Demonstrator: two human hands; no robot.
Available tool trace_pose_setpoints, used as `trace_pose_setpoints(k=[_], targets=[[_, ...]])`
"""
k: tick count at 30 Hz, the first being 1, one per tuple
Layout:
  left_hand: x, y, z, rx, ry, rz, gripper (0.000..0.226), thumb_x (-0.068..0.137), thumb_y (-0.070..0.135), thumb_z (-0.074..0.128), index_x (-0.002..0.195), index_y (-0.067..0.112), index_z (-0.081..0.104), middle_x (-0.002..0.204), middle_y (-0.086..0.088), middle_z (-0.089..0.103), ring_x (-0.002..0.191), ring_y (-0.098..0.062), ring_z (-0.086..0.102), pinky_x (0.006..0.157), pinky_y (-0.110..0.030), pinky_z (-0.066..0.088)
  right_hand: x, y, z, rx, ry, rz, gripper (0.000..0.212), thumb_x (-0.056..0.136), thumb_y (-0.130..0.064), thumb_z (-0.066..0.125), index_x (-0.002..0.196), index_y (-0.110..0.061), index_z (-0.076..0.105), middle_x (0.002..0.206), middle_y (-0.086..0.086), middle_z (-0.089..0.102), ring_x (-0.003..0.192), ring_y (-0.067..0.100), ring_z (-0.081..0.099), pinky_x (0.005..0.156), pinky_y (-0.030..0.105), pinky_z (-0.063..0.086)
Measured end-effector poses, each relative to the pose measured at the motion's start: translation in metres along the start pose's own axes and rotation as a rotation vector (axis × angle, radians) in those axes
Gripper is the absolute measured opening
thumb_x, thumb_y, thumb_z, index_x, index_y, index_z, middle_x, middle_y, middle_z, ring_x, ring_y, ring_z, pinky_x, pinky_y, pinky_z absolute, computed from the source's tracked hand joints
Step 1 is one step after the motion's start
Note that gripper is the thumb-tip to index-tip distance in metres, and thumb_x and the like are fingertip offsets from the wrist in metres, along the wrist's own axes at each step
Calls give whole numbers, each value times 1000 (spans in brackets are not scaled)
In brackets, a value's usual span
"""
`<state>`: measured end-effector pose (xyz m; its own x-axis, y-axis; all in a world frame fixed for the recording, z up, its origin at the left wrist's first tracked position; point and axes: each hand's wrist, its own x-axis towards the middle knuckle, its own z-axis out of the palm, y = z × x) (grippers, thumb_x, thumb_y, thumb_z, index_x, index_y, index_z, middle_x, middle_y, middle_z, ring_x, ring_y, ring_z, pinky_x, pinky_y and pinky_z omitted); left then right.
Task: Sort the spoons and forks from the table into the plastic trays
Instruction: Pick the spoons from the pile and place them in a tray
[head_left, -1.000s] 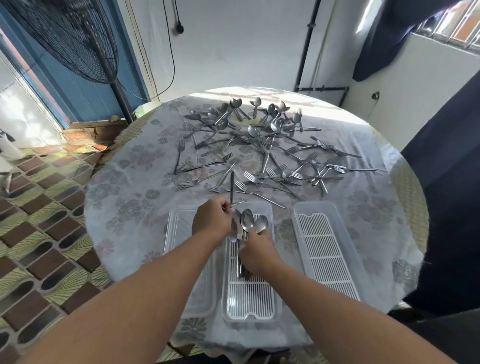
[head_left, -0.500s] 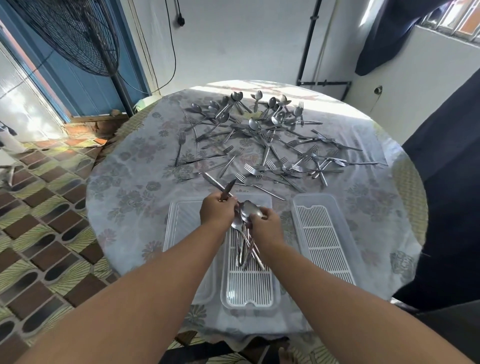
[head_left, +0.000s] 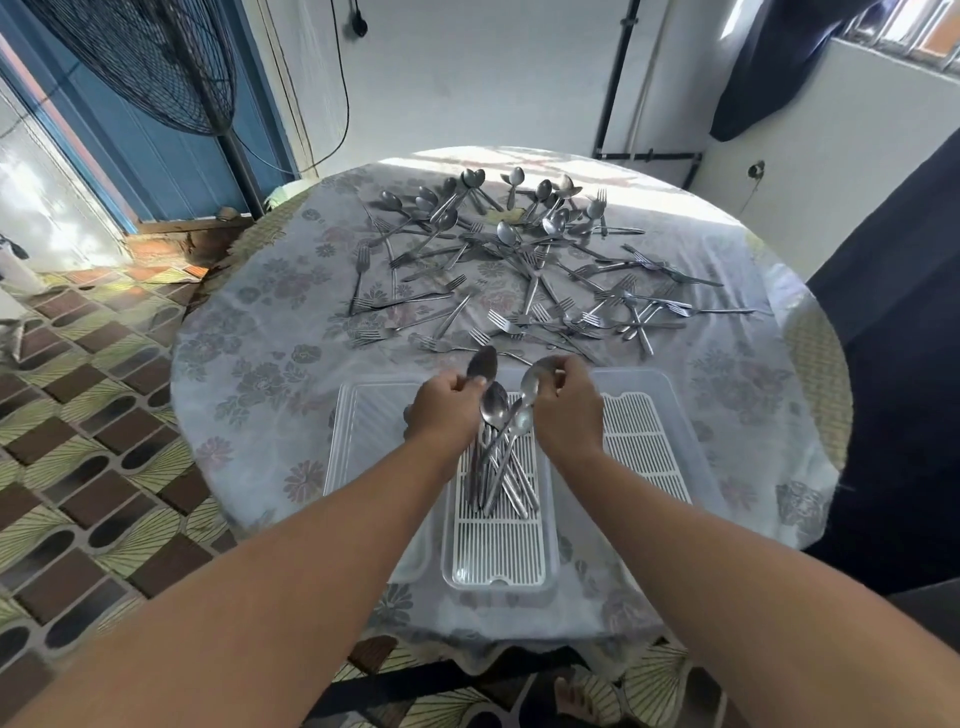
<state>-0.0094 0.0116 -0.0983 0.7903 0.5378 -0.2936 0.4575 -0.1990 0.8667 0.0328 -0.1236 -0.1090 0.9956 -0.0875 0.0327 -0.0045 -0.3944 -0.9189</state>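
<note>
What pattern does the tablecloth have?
The tablecloth is pale with a faded floral print, seen in the head view.

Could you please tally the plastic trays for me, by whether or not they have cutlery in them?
Trays with spoons in them: 1, the middle tray
Trays with nothing visible in them: 2, the left tray (partly hidden by an arm) and the right tray
Total: 3 trays
</note>
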Motion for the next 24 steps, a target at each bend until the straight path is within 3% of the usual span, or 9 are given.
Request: trace_pose_setpoints(k=[3, 5, 7, 9, 13, 15, 17, 20, 24], targets=[[-3, -10, -2, 121, -22, 59, 26, 90, 40, 72, 81, 16, 74, 71, -2, 69, 76, -27, 67, 76, -39, 55, -8, 11, 4, -279, -115, -53, 12, 103, -32, 57, 115, -33, 58, 90, -15, 58, 93, 14, 61, 85, 34, 41], [-1, -18, -3, 287, -39, 107, 26, 89, 36, 74, 74, 15, 71, 69, -1, 68, 72, -25, 64, 69, -34, 49, -9, 18, 7, -480, -155, -118, 16, 101, -35, 57, 117, -37, 58, 87, -15, 62, 103, 19, 57, 89, 38, 28], [2, -23, -3, 457, -44, 160, 20, 88, 39, 74, 77, 22, 69, 73, 7, 67, 80, -21, 64, 79, -35, 49, -7, 23, 10, -603, -190, -210, 17, 100, -39, 56, 116, -37, 57, 97, -10, 71, 109, 22, 53, 84, 38, 20], [7, -25, -3, 576, -30, 220, 17, 89, 43, 73, 87, 27, 69, 83, 10, 69, 92, -22, 65, 92, -39, 44, -2, 27, 14, -666, -215, -254, 17, 99, -42, 57, 114, -35, 57, 101, -8, 73, 111, 22, 51, 84, 39, 21], [15, -23, 4, 834, 53, 422, 21, 94, 50, 64, 97, 30, 62, 100, 5, 70, 108, -23, 61, 89, -41, 29, 9, 31, 18, -787, -230, -327, 23, 98, -46, 58, 116, -32, 54, 99, -8, 74, 114, 24, 53, 89, 43, 29], [19, -23, 6, 979, 56, 490, 46, 95, 55, 60, 130, 25, 56, 113, -1, 69, 119, -25, 55, 95, -43, 28, 12, 31, 17, -915, -252, -389, 27, 99, -50, 52, 117, -30, 55, 99, -7, 74, 114, 26, 54, 88, 45, 28], [20, -24, 7, 1114, -7, 540, 72, 97, 56, 55, 155, 18, 33, 127, -8, 65, 130, -27, 48, 109, -45, 20, 11, 28, 15, -1037, -285, -438, 32, 99, -52, 44, 116, -28, 56, 102, -3, 75, 116, 27, 53, 89, 47, 26], [19, -26, 6, 1222, -63, 639, 74, 101, 53, 49, 159, 16, 22, 135, -10, 61, 138, -30, 42, 120, -52, -1, 10, 22, 13, -1134, -352, -468, 34, 100, -48, 41, 123, -27, 54, 110, -1, 76, 125, 28, 49, 101, 51, 23], [18, -30, 2, 1374, -163, 692, 80, 101, 61, 36, 163, 18, 9, 157, -9, 43, 151, -37, 23, 115, -61, -24, 12, 21, 14, -1168, -412, -475, 52, 98, -51, 50, 143, -28, 42, 129, -3, 69, 140, 31, 41, 117, 58, 4]])
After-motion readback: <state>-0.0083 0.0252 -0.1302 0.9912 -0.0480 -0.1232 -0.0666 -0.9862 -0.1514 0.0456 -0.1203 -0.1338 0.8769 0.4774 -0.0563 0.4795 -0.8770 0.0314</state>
